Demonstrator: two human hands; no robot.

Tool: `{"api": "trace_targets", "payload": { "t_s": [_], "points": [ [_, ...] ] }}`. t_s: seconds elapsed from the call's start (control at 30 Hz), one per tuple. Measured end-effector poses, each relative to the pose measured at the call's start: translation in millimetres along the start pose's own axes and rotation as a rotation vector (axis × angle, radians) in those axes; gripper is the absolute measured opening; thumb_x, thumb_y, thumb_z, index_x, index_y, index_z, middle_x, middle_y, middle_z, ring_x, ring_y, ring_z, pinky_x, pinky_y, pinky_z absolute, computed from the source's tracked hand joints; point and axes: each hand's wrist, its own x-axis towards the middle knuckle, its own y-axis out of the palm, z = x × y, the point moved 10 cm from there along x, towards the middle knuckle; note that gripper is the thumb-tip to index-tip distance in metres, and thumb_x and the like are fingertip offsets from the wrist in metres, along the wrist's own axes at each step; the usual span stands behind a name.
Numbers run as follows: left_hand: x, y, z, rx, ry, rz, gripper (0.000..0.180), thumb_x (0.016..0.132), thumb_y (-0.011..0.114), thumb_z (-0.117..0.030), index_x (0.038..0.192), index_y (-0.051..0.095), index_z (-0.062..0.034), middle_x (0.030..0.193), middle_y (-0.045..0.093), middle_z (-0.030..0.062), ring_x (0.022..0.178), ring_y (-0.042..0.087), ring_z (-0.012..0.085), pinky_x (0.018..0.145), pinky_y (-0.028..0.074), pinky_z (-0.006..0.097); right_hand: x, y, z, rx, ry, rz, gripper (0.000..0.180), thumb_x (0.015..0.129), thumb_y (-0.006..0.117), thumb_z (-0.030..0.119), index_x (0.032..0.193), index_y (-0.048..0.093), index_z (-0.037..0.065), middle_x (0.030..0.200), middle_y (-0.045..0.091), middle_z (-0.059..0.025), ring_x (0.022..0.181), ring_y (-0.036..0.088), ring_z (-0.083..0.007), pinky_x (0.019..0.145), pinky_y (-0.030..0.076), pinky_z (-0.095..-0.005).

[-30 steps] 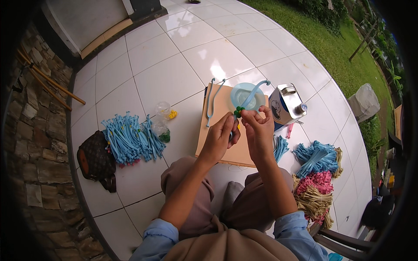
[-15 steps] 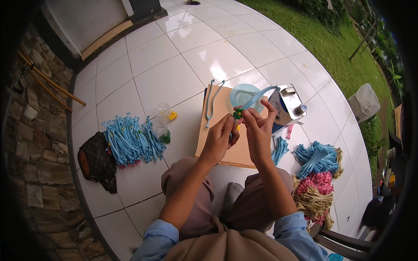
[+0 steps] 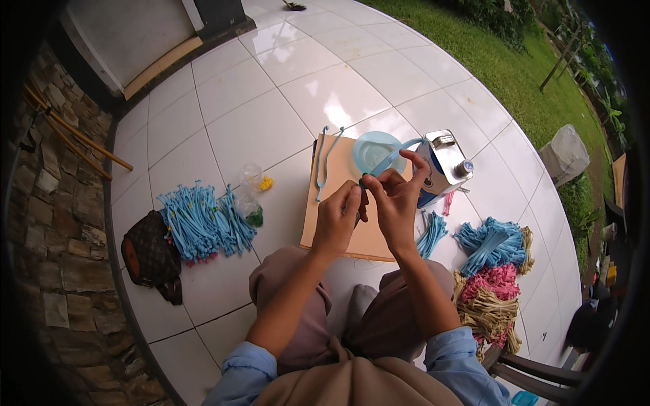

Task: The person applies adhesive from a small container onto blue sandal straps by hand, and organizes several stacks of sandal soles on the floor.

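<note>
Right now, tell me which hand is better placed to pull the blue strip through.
Right. The right hand already pinches the blue strip between its fingertips, while the left hand steadies the small green piece at its lower end.

Two hands, one blue bowl [image 3: 374,150], one metal can [image 3: 443,166], one tan board [image 3: 338,203], two small plastic bags [image 3: 250,177].
</note>
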Motion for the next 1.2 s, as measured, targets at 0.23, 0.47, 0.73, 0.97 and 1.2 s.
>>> {"api": "trace_targets", "payload": {
  "t_s": [0.23, 0.47, 0.73, 0.97, 1.2],
  "points": [
    [4.9, -15.5, -0.3, -0.256, 0.017, -0.139, 0.015, 0.083, 0.061, -0.012, 0.085, 0.052, 0.0001, 0.079, 0.063, 0.0077, 0.068, 0.060, 0.0110, 0.062, 0.048, 0.022, 0.2, -4.6, 2.0, -0.267, -0.088, -0.012, 0.052, 0.078, 0.063, 0.002, 0.113, 0.025, 0.005, 0.065, 0.056, -0.0064, 0.060, 0.051, -0.0102, 0.056, 0.039, -0.0212],
    [3.9, -13.2, 7.8, -0.308, -0.099, -0.136, 0.014, 0.085, 0.059, -0.011, 0.088, 0.052, 0.0006, 0.080, 0.059, 0.0058, 0.069, 0.056, 0.0105, 0.066, 0.046, 0.023, 6.2, -9.0, -4.1, -0.026, 0.001, -0.018, 0.049, 0.082, 0.060, 0.005, 0.115, 0.025, 0.004, 0.066, 0.057, -0.0074, 0.062, 0.053, -0.0107, 0.059, 0.041, -0.0210],
    [3.5, -17.9, 8.0, -0.319, -0.094, -0.178, 0.015, 0.085, 0.059, -0.012, 0.089, 0.053, 0.0005, 0.079, 0.057, 0.0045, 0.070, 0.055, 0.0100, 0.067, 0.045, 0.023, 5.9, -2.8, -6.0, -0.098, -0.027, 0.041, 0.056, 0.080, 0.063, 0.006, 0.121, 0.025, 0.003, 0.068, 0.058, -0.0072, 0.066, 0.056, -0.0109, 0.063, 0.043, -0.0211],
    [4.4, -15.6, 7.4, -0.335, -0.096, -0.162, 0.014, 0.085, 0.059, -0.012, 0.089, 0.052, 0.0004, 0.080, 0.058, 0.0046, 0.069, 0.055, 0.0099, 0.067, 0.045, 0.022, 5.2, -4.5, -6.6, -0.190, -0.034, 0.069, 0.048, 0.080, 0.063, 0.006, 0.117, 0.031, 0.003, 0.070, 0.058, -0.0071, 0.065, 0.055, -0.0109, 0.061, 0.043, -0.0213],
    [3.6, -16.8, 9.8, -0.320, -0.123, -0.159, 0.014, 0.085, 0.059, -0.011, 0.089, 0.052, 0.0002, 0.082, 0.059, 0.0054, 0.070, 0.055, 0.0101, 0.068, 0.045, 0.023, 6.0, -8.1, -6.7, -0.043, -0.013, 0.027, 0.043, 0.083, 0.058, 0.006, 0.116, 0.029, 0.004, 0.069, 0.057, -0.0065, 0.065, 0.055, -0.0114, 0.061, 0.043, -0.0227]
  ]
}}
